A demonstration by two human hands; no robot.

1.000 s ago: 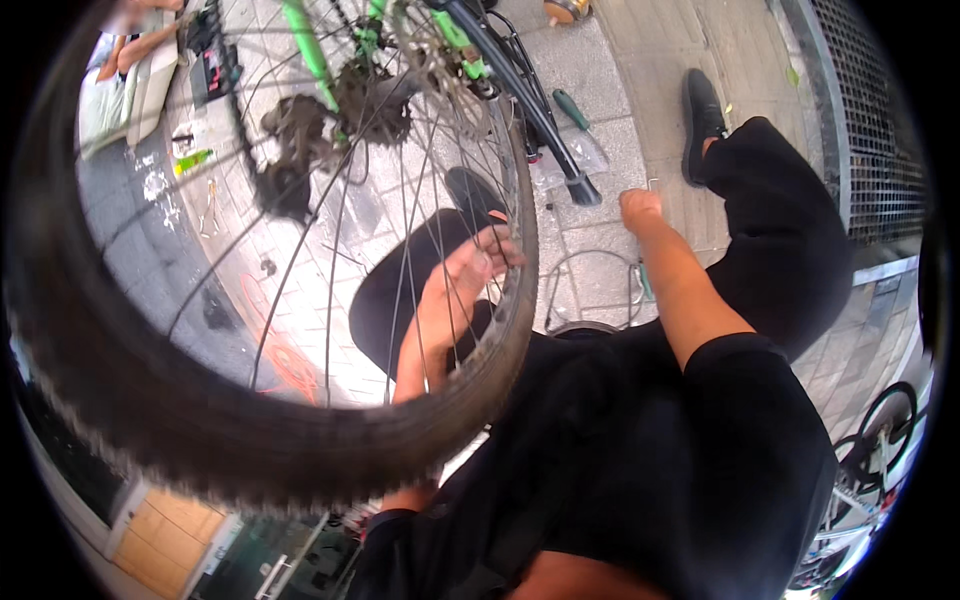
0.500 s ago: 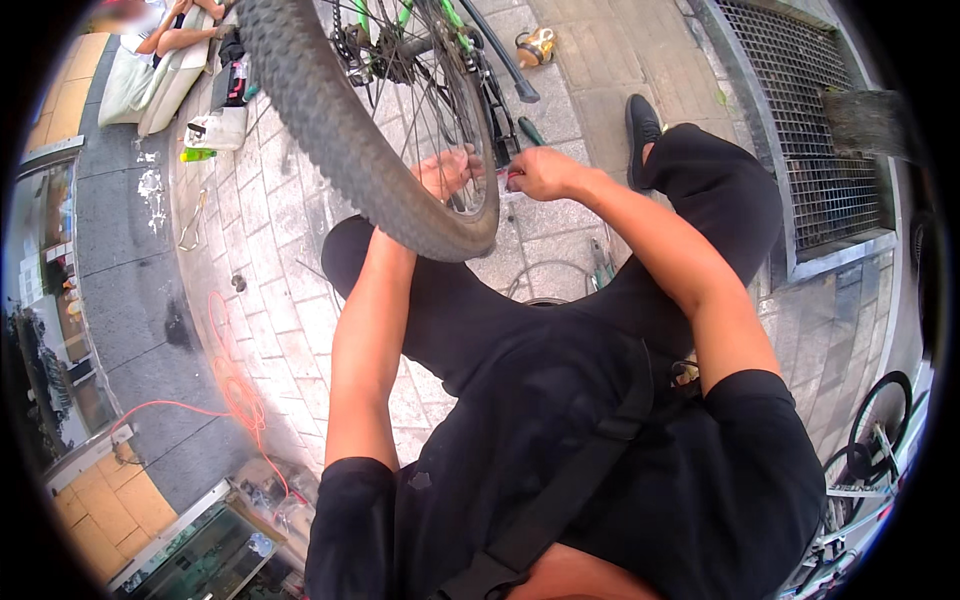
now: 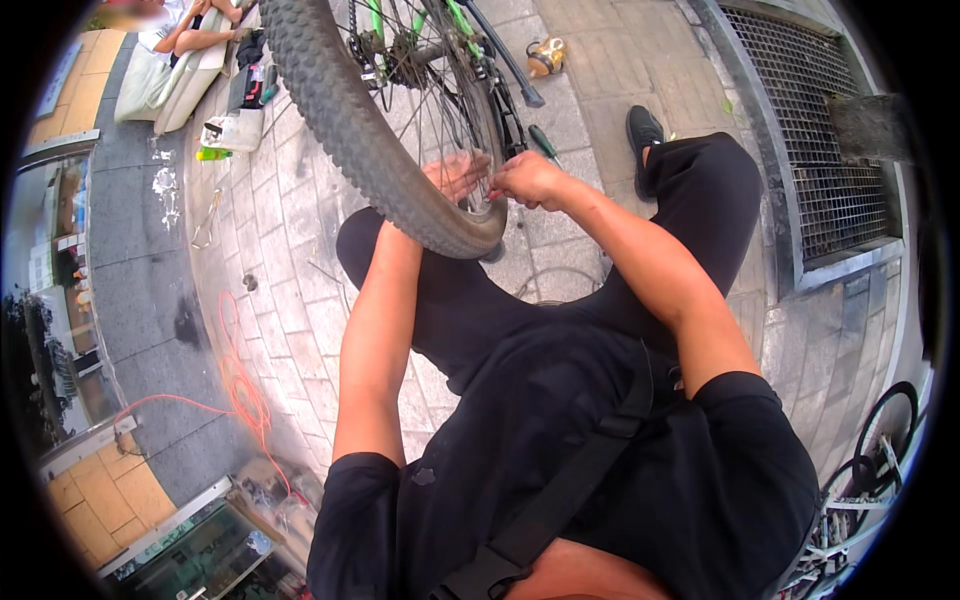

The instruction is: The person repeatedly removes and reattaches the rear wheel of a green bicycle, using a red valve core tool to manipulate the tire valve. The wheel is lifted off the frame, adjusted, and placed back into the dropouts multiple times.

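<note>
A bicycle wheel with a knobby black tyre (image 3: 345, 120) rises in front of me, its lower end between my knees. The bicycle's green frame (image 3: 463, 25) shows behind the spokes. At the wheel's lower part, my left hand (image 3: 455, 176) is against the spokes, its fingers stretched and partly hidden by them. My right hand (image 3: 530, 181) is closed in a pinch at the right side of the rim. A small red tool (image 3: 495, 195) shows at its fingertips, mostly covered.
A green-handled screwdriver (image 3: 543, 140) lies beyond my right hand, near a black kickstand (image 3: 510, 65). An amber-coloured container (image 3: 545, 57) stands farther off. An orange hose (image 3: 240, 390) coils at left. A metal grating (image 3: 815, 120) is at right. Another person (image 3: 195, 35) sits far left.
My right hand has moved slightly left, closer to the rim, with the red tool now against it. The wheel has shifted slightly right in view.
</note>
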